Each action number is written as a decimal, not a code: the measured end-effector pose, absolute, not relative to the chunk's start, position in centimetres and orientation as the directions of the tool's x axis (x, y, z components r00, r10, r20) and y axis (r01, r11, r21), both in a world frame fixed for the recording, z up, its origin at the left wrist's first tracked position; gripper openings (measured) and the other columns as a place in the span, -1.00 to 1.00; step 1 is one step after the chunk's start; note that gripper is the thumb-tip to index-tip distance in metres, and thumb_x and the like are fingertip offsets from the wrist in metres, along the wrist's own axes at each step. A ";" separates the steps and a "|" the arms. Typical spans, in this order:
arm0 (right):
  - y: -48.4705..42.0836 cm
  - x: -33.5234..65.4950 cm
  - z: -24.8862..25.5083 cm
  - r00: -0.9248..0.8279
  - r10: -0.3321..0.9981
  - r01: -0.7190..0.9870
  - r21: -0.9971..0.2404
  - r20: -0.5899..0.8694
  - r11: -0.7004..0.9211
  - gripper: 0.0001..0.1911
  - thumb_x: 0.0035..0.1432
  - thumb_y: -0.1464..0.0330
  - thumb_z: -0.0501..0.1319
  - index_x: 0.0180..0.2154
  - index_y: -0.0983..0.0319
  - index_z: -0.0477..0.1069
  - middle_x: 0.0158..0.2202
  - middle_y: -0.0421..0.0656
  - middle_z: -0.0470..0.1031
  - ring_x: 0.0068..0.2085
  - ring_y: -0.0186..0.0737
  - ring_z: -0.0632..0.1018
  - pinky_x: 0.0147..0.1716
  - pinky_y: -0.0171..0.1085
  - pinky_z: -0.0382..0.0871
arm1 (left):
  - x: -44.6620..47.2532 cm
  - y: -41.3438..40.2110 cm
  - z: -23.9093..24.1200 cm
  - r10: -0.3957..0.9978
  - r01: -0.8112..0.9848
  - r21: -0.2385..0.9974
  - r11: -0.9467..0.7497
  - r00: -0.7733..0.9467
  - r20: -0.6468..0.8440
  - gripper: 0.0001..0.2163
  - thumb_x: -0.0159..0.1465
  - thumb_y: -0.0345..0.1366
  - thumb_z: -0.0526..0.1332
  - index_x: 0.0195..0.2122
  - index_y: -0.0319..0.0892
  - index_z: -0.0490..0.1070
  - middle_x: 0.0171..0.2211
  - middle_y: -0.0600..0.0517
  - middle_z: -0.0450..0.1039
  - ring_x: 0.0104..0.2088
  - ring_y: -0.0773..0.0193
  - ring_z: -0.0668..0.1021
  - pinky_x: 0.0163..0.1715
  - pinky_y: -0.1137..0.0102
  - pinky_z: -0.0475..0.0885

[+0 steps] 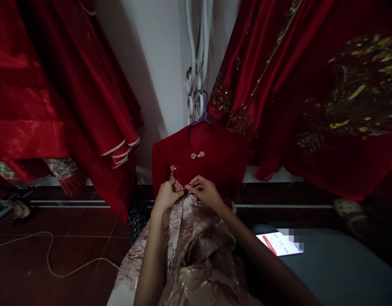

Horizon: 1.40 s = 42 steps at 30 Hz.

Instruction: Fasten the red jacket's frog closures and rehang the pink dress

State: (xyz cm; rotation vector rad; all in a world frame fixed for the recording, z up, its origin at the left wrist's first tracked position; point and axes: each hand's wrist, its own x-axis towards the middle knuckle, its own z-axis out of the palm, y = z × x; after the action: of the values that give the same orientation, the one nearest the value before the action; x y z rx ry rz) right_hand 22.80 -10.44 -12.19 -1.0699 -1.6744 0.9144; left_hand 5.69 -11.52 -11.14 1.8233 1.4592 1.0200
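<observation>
A dark red jacket (211, 170) hangs upright in front of me on a purple hanger (203, 120). Beaded gold frog fasteners show on it: one (197, 155) lies across the chest and another (172, 171) stands at the side opening. My left hand (169, 194) is closed in a pinch at the jacket's front, just below the side fastener. Its fingertips almost meet those of my right hand (205, 191), which pinches there too. Whatever is between the fingers is too small and hidden to name. Pink-gold patterned cloth (196, 242) spreads over my lap beneath both forearms.
Red garments (103, 97) hang at left; sequined red ones (279, 97) hang at right. White metal scrollwork (197, 72) rises behind the hanger. A lit phone (279, 243) lies on a grey surface (339, 263). A pale cable (51, 255) crosses the tiled floor. Shoes (350, 212) sit at right.
</observation>
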 end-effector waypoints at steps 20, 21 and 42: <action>-10.2 22.7 -12.9 -0.208 0.918 0.317 -0.865 0.337 0.390 -0.84 0.00 0.28 0.23 -0.38 0.24 0.41 -0.37 -0.16 0.54 -0.34 -0.31 0.55 -0.33 -0.34 0.42 | 5.6 -10.3 -13.4 0.994 0.212 0.973 -0.088 0.078 0.073 -0.76 -0.13 -0.25 0.37 -0.51 -0.26 0.39 -0.52 -0.01 0.49 -0.51 0.35 0.51 -0.47 0.49 0.37; -10.2 22.8 -12.9 -0.215 0.918 0.321 -0.864 0.332 0.388 -0.84 0.00 0.28 0.23 -0.39 0.24 0.42 -0.37 -0.17 0.54 -0.34 -0.30 0.55 -0.32 -0.34 0.42 | 5.7 -10.3 -13.4 0.996 0.189 0.980 -0.066 0.075 0.053 -0.75 -0.14 -0.23 0.37 -0.52 -0.27 0.39 -0.54 -0.01 0.48 -0.54 0.36 0.49 -0.51 0.50 0.36; -10.3 22.7 -12.9 -0.178 0.926 0.340 -0.862 0.334 0.376 -0.86 0.00 0.30 0.22 -0.36 0.23 0.42 -0.38 -0.17 0.54 -0.36 -0.29 0.56 -0.36 -0.35 0.41 | 5.6 -10.4 -13.1 0.994 0.096 0.995 -0.037 0.101 0.027 -0.77 -0.15 -0.29 0.36 -0.47 -0.32 0.50 -0.50 -0.07 0.53 -0.51 0.34 0.52 -0.47 0.46 0.42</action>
State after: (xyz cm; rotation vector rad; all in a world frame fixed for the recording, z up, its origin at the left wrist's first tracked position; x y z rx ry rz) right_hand 22.67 -10.32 -12.93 -1.1235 -1.7188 0.8010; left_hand 5.57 -10.38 -13.09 1.3502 1.1896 1.1103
